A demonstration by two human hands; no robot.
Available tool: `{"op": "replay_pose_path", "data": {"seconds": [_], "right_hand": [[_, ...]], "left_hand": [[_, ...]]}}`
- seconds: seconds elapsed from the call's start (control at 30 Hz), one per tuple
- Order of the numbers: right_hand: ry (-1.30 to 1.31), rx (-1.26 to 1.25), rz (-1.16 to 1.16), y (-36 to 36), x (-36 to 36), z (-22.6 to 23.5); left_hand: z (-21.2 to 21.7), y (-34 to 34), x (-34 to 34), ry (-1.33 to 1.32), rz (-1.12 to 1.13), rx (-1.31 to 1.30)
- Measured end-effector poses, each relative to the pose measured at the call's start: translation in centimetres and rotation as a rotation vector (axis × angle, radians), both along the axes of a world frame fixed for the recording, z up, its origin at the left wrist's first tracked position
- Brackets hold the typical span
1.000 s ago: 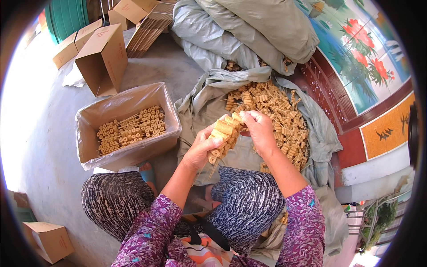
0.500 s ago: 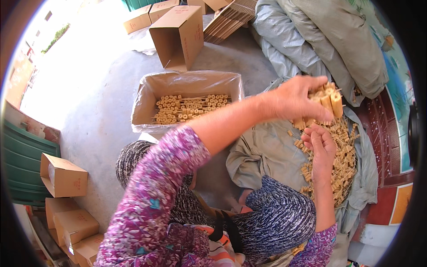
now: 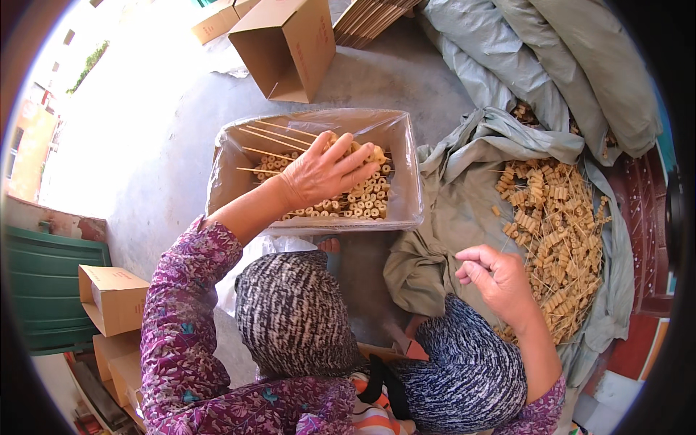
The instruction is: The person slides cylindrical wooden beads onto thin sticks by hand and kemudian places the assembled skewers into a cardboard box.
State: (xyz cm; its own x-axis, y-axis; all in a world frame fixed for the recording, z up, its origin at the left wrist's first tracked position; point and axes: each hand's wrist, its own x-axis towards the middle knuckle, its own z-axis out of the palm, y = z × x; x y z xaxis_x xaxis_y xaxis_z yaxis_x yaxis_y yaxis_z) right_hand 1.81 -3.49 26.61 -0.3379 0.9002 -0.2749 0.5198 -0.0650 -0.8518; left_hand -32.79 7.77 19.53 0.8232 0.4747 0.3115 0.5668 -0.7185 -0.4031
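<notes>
My left hand (image 3: 330, 170) is over the plastic-lined cardboard box (image 3: 312, 226), its fingers wrapped round a bunch of skewers. Thin sticks (image 3: 279, 138) stick out leftward from under it, and tan, tube-shaped pieces (image 3: 375, 154) show at its right side. Under the hand lie packed skewers of hollow, ring-like pieces (image 3: 366, 206); the hand and forearm hide some of them. To the right, my right hand (image 3: 496, 279) is held above the grey-green cloth, fingers curled in and nothing visible in them. It is beside a heap of similar loose skewers (image 3: 558, 246).
The heap rests on a spread grey-green cloth (image 3: 464, 196), with large stuffed sacks (image 3: 536, 65) behind it. An open cardboard carton (image 3: 290, 54) stands beyond the box, beside flattened cardboard (image 3: 370, 22). More cartons (image 3: 116, 297) stand at left near a green panel (image 3: 51, 290).
My left hand has swung from above the heap to the box, carrying the bunch of skewers. My right hand has drawn slightly left and down, off the heap. The view has shifted a little.
</notes>
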Motion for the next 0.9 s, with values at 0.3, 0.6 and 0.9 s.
{"op": "replay_pose_path", "data": {"seconds": [0.3, 0.6, 0.9], "right_hand": [[-0.143, 0.026, 0.182, 1.8, -1.2, -1.8], [-0.232, 0.042, 0.273, 2.4, -1.6, -1.8], [-0.263, 0.073, 0.306, 2.3, -1.3, -2.0]], "left_hand": [[-5.2, 2.6, -1.2, 0.065, -0.032, 0.15], [-6.4, 3.4, -2.8, 0.108, 0.006, 0.115], [-6.5, 3.1, -4.4, 0.105, 0.066, -0.1]]}}
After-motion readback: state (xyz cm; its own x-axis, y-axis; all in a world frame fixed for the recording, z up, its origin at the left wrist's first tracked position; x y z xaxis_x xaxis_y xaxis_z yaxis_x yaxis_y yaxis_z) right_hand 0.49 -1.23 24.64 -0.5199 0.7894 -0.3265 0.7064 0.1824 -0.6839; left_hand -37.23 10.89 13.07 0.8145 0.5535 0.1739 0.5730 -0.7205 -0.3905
